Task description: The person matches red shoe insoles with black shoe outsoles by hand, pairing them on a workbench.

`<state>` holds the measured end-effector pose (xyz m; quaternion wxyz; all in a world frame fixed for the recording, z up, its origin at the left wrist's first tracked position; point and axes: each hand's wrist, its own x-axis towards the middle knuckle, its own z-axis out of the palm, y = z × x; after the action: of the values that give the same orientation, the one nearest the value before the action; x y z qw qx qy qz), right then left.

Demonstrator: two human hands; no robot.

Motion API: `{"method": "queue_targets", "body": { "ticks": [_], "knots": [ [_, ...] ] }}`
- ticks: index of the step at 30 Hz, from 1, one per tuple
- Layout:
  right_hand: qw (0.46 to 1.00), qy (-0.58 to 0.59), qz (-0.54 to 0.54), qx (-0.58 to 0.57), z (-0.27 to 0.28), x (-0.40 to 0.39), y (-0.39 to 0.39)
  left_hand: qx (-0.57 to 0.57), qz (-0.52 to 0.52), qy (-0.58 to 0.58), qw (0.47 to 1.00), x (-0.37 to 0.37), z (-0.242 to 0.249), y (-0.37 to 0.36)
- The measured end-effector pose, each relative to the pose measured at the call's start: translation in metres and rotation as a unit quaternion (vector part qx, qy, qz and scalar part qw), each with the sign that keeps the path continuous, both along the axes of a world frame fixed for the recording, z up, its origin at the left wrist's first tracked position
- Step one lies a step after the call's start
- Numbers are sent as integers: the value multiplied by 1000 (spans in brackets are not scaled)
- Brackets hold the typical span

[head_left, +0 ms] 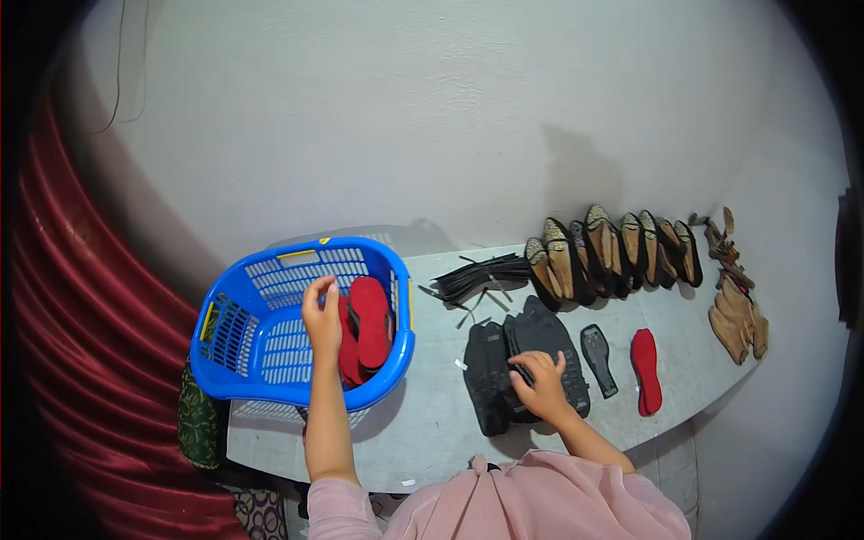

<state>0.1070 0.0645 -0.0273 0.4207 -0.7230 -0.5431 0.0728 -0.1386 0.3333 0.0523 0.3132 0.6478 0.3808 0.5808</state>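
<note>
Over the blue basket (407, 346) is my left hand (323, 315), its fingers curled but apart, with nothing in them. Just to its right, red insoles (370, 319) lie stacked against the basket's right side. My right hand (540, 382) rests on the pile of black soles (543, 333), thumb and fingers spread, holding none of them. A single black sole (597, 360) and a red insole (645, 371) lie to the right of that pile.
A row of patterned flat shoes (601, 247) stands along the wall. Black strips (481, 277) lie behind the soles. Tan pieces (736, 322) are at the table's right end. A red curtain (99, 360) hangs at the left.
</note>
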Motion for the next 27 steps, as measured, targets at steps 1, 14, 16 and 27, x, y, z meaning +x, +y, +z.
{"method": "queue_targets", "body": {
  "ticks": [1,14,16,27],
  "knots": [
    [1000,6,-25,-8,-9,7,-17,11,8,2,1000,1,4,-22],
    [960,12,-278,-34,-64,93,-158,124,21,64,990,56,-41,-185],
    [956,-18,-291,-18,-64,113,-175,104,15,77,991,65,-53,-198],
    [945,-41,-294,-134,-67,184,-221,7,-27,91,995,153,-85,-266]
  ]
}}
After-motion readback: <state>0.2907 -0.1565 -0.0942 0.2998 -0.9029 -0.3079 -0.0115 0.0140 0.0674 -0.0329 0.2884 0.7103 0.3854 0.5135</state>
